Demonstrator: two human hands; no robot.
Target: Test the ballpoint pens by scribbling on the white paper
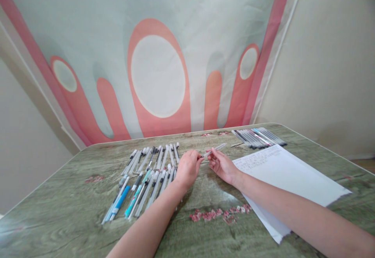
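Observation:
A slim clear pen (220, 146) is held above the middle of the table, its pale end pointing up and to the right. My right hand (222, 166) pinches it between thumb and fingertips. My left hand (188, 167) is closed at the pen's dark lower end, fingertips together; whether a cap is in them is too small to tell. Left of my left hand lie two rows of pens: a far row (152, 158) of clear pens and a near row (140, 195) with some blue and teal ones. My left forearm and hand hide part of these rows.
A sheet of paper (290, 176) with handwriting lies under my right forearm. Beyond it, a row of slim pens or refills (259, 138) lies near the far right edge of the wood-patterned table (58, 211). A printed backdrop (158, 127) hangs behind the table.

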